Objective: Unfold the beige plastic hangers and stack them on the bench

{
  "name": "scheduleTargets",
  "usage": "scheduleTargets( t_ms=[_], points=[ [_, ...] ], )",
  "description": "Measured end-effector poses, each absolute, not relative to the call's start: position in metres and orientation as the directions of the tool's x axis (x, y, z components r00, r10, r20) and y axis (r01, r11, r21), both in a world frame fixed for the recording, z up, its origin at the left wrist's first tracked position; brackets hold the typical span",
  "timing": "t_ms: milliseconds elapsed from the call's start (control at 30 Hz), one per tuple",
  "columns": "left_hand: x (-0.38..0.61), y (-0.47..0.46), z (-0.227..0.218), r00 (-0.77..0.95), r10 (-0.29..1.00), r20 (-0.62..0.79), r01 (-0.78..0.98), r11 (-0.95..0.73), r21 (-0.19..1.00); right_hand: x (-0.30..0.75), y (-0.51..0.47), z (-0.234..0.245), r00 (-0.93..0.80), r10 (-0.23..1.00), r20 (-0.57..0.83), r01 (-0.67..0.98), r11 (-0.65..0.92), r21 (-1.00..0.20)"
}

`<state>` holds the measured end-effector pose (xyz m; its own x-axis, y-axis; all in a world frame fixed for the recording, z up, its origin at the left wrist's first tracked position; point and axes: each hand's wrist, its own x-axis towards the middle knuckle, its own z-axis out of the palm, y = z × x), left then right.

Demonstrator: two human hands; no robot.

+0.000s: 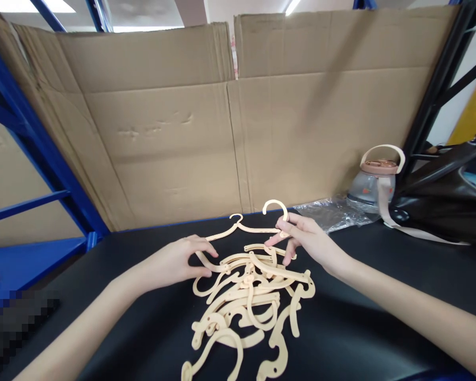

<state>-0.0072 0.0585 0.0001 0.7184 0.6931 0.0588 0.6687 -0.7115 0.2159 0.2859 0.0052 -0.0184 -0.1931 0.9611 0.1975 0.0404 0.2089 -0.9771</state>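
Note:
Between thumb and fingers, my right hand (307,241) grips a cream plastic hanger hook (275,202), its curve pointing up. My left hand (178,259) is at the left side of a heap of loose cream hanger parts (238,293), hooks and curved arms lying over one another. Its thumb and fingers are apart, with a curved part between them; whether they touch it I cannot tell. Behind the heap lies a hanger with its hook and both arms joined (237,225), its ends partly hidden by my hands.
The black tabletop (353,307) backs onto a cardboard wall (162,143). At the right back stand a clear bottle with a strap (367,188), crumpled clear plastic (327,211) and a black bag (440,196). A blue metal frame (27,127) rises at left.

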Motion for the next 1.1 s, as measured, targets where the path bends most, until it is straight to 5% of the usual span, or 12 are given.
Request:
scheduleTargets(
  t_ms=[200,333,467,800,967,1100],
  points=[
    [0.005,0.054,-0.01,0.739,0.671,0.061,0.643,-0.73,0.233,0.28,0.002,-0.023,-0.128,0.984,0.127,-0.033,0.124,-0.992],
    [0.01,0.044,0.0,0.628,0.76,0.168,0.646,-0.63,0.431,0.275,-0.008,-0.023,-0.157,0.982,0.106,-0.145,0.083,-0.986],
    [0.024,0.03,0.005,0.606,0.773,0.185,0.525,-0.564,0.637,0.269,-0.017,-0.022,-0.216,0.971,0.104,-0.09,0.087,-0.992],
    [0.038,0.016,-0.001,0.647,0.761,0.055,0.415,-0.411,0.812,0.263,-0.015,-0.029,-0.273,0.953,0.13,-0.054,0.12,-0.991],
    [0.039,0.011,-0.001,0.673,0.724,0.15,0.477,-0.581,0.659,0.263,-0.017,-0.029,-0.253,0.959,0.128,-0.047,0.12,-0.992],
    [0.043,0.008,-0.01,0.715,0.66,0.232,0.646,-0.75,0.14,0.263,-0.014,-0.033,-0.212,0.964,0.158,-0.061,0.149,-0.987]
  ],
)
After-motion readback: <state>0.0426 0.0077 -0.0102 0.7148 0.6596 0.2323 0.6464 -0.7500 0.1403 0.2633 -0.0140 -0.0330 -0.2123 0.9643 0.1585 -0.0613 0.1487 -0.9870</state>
